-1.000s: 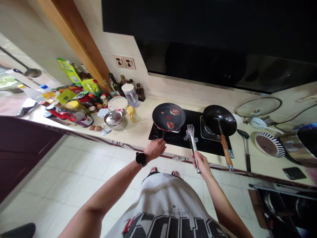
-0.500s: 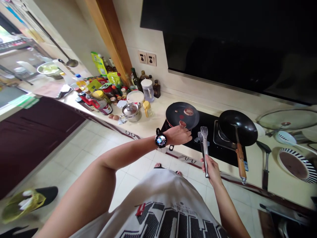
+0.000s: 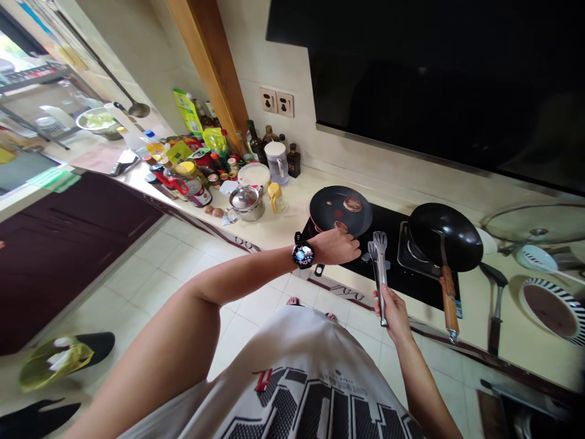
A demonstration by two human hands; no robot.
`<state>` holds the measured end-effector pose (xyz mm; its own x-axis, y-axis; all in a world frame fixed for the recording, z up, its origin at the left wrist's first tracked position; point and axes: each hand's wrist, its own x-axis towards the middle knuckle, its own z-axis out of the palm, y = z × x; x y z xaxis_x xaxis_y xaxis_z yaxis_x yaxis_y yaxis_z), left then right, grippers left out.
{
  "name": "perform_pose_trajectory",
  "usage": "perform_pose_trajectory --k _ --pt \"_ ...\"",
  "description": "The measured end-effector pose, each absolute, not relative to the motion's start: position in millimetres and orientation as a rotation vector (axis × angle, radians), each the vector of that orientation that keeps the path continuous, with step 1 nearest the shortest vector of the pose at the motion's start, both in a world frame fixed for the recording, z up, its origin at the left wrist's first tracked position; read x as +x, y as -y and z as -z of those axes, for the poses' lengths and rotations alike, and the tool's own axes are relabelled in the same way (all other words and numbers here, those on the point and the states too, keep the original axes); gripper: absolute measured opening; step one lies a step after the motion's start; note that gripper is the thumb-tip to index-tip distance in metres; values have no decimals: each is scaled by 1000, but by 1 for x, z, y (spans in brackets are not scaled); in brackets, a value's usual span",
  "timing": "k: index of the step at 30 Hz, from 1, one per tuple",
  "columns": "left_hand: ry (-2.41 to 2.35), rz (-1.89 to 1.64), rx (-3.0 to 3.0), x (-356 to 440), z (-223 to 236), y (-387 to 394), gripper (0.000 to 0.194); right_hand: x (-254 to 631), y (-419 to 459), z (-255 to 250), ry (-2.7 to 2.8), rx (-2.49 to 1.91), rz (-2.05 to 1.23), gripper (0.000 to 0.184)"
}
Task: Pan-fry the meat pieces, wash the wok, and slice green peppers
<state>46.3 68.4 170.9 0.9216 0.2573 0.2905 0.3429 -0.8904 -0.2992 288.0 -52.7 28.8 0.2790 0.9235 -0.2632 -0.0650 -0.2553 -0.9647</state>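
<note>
My left hand point(image 3: 336, 247) hangs over the near rim of a black non-stick frying pan point(image 3: 340, 210), fingers together and holding nothing I can see; a smartwatch point(image 3: 303, 255) sits on its wrist. Two browned pieces of food point(image 3: 351, 204) lie in the pan, one partly behind my fingers. My right hand point(image 3: 390, 308) grips steel spatula tongs point(image 3: 379, 262) upright, just right of the pan above the black hob point(image 3: 388, 268). A black wok point(image 3: 445, 236) with a wooden handle point(image 3: 450, 308) stands on the right burner.
Behind the hob's left side stand a lidded steel saucepan point(image 3: 245, 204), a plastic jug point(image 3: 276, 163) and crowded bottles and jars point(image 3: 196, 183). A glass lid point(image 3: 534, 222), a striped plate point(image 3: 552, 310) and a black ladle point(image 3: 494, 311) lie to the right. A dark range hood point(image 3: 411, 79) hangs above.
Since a second ago, my left hand has moved right from the hob's front edge to over the pan. The tongs have shifted left with my right hand, and the view has swung left.
</note>
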Motion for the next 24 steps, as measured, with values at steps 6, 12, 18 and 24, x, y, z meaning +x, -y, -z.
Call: perform_pose_trajectory --k 6,12,18,24 --pt "517 300 -2826 46 -139 -67 17 305 49 -16 843 -1607 -1171 62" --pt "968 222 -3032 22 -71 -29 13 333 9 -28 1391 -1947 -801 53" --pt "1777 201 -2962 -10 -31 14 20 318 -56 -85 2277 -2082 -259 43" --pt "2046 209 -2877 3 -18 23 23 291 -99 -119 2565 -2291 -22 52"
